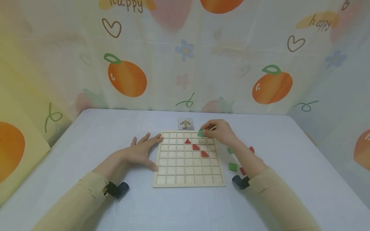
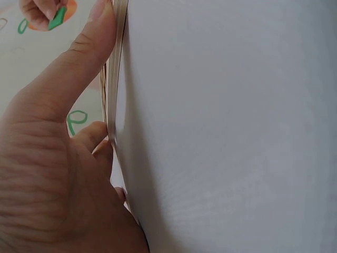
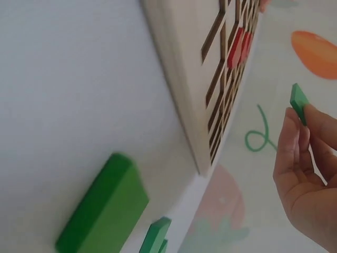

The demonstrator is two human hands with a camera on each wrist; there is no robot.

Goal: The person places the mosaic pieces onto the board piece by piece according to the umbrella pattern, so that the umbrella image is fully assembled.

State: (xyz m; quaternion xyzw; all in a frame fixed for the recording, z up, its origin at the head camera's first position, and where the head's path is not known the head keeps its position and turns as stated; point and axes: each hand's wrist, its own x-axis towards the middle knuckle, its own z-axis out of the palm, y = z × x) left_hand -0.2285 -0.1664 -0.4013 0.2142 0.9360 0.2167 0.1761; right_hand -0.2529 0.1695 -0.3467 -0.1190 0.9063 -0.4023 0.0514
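One green piece (image 1: 201,133) sits pinched in our right hand (image 1: 219,131) at one o'clock of the grid board (image 1: 171,162), so, left hand (image 1: 141,153) spread against its nine-o'clock edge, we'd best lower the piece level and square.

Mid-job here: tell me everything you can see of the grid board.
The grid board is square, pale and wooden-looking, with raised ridges dividing it into rows of shallow cells. It lies flat on the white table. A red triangle and two curved-edged red pieces sit in separate cells, stepping down rightward in the head view. The left grip touches its left edge.
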